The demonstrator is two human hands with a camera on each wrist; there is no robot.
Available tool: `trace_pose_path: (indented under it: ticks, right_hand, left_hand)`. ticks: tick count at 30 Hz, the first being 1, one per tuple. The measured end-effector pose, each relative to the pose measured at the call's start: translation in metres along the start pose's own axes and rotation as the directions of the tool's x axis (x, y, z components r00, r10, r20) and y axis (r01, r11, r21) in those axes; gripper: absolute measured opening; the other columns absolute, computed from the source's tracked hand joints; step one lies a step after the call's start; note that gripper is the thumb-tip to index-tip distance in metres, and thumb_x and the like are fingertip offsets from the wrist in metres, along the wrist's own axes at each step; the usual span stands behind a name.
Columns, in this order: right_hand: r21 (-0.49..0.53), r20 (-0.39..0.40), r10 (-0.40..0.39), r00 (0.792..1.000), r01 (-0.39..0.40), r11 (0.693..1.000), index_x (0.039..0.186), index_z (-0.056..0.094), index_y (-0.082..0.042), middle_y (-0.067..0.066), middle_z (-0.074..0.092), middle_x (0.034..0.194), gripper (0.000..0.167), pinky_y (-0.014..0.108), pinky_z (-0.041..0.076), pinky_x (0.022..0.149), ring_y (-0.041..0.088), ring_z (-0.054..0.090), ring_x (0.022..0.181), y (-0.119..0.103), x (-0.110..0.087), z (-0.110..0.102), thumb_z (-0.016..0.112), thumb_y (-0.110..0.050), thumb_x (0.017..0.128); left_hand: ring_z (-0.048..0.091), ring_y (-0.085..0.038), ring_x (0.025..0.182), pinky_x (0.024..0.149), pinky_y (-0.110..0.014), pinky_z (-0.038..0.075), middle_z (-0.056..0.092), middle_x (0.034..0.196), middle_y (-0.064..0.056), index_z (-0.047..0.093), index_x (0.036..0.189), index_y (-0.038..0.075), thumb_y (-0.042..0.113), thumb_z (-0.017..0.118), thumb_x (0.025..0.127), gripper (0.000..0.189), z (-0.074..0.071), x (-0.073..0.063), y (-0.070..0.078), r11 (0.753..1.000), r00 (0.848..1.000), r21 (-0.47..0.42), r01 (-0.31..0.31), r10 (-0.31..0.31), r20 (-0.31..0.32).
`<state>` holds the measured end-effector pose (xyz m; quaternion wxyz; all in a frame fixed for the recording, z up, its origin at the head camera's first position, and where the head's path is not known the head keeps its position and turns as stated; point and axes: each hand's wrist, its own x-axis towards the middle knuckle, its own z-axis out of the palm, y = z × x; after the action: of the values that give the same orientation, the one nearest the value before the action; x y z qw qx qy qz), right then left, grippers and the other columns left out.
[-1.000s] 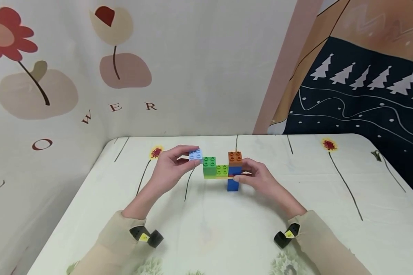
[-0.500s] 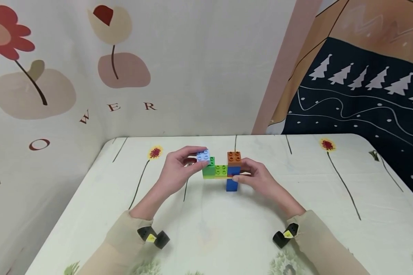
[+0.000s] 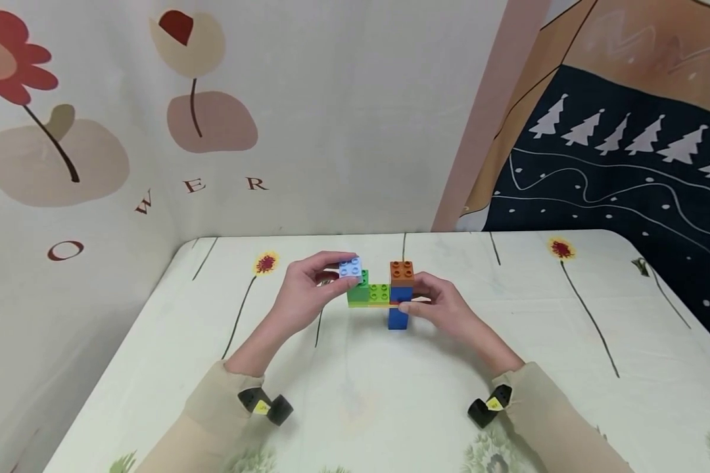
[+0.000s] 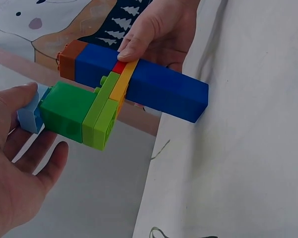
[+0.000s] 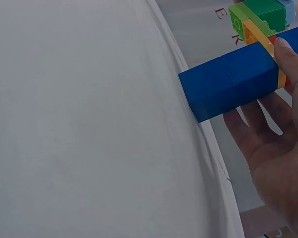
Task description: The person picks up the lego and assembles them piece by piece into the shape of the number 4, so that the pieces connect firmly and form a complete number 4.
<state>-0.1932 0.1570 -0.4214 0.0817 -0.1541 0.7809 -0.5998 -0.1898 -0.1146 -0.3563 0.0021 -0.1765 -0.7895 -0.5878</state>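
Note:
My left hand (image 3: pixel 298 292) pinches a light blue building brick (image 3: pixel 350 267) between thumb and fingers. That brick sits right at the studded top of a green brick (image 4: pixel 64 110), slightly tilted against it in the left wrist view. Below the green brick are lime green pieces (image 4: pixel 100 121) and a yellow-orange plate (image 4: pixel 122 85), which jut sideways from a blue column (image 5: pixel 228 82). The column stands upright on the table, topped by an orange-brown brick (image 3: pixel 402 272). My right hand (image 3: pixel 446 305) grips the column, thumb near a thin red piece (image 4: pixel 119 67).
A white cloth with printed flowers covers the table (image 3: pixel 355 401). Behind it hangs a pale printed curtain (image 3: pixel 331 118), with a dark tree-patterned cloth (image 3: pixel 615 164) at the right. Each wrist wears a small black camera (image 3: pixel 280 409).
My left hand has moved right, bringing the light blue brick from beside the green brick to over its top. The right hand keeps its hold on the column.

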Motion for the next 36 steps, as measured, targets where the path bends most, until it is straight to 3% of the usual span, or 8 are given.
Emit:
trace_pose_path:
  ticks: [21, 32, 36]
  right_hand:
    - [0.013, 0.013, -0.024, 1.0, 0.024, 1.0, 0.127, 0.061, 0.002, 0.017, 0.067, 0.124, 0.036, 0.027, 0.055, 0.088, 0.032, 0.064, 0.115, -0.0023, -0.0002, -0.0008, 0.074, -0.008, 0.095]
    - [0.004, 0.01, -0.026, 1.0, 0.026, 1.0, 0.128, 0.062, -0.001, 0.015, 0.067, 0.125, 0.036, 0.028, 0.056, 0.088, 0.031, 0.065, 0.115, -0.0007, 0.0013, -0.0005, 0.075, -0.01, 0.095]
    - [-0.006, 0.01, -0.026, 1.0, 0.027, 1.0, 0.127, 0.062, 0.0, 0.016, 0.068, 0.125, 0.036, 0.028, 0.056, 0.088, 0.031, 0.065, 0.115, -0.0004, 0.0005, -0.0008, 0.074, -0.01, 0.095]
  left_hand:
    - [0.064, -0.027, 0.102, 0.077, -0.026, 0.057, 0.067, 0.123, -0.007, 0.071, 0.131, 0.014, 0.011, 0.078, 0.093, 0.039, 0.0024, 0.0011, -0.0055, 1.0, 0.999, -0.005, 0.021, -0.021, 0.026]
    - [0.065, -0.025, 0.113, 0.097, -0.038, 0.055, 0.07, 0.125, -0.008, 0.064, 0.13, 0.009, 0.006, 0.079, 0.091, 0.041, 0.0072, 0.0034, -0.006, 0.999, 0.999, -0.043, 0.025, -0.026, -0.027]
    - [0.064, -0.024, 0.114, 0.098, -0.034, 0.054, 0.07, 0.124, -0.009, 0.063, 0.126, 0.006, 0.004, 0.078, 0.091, 0.038, 0.0082, 0.0045, -0.0099, 0.998, 1.0, -0.065, 0.019, -0.021, -0.019]
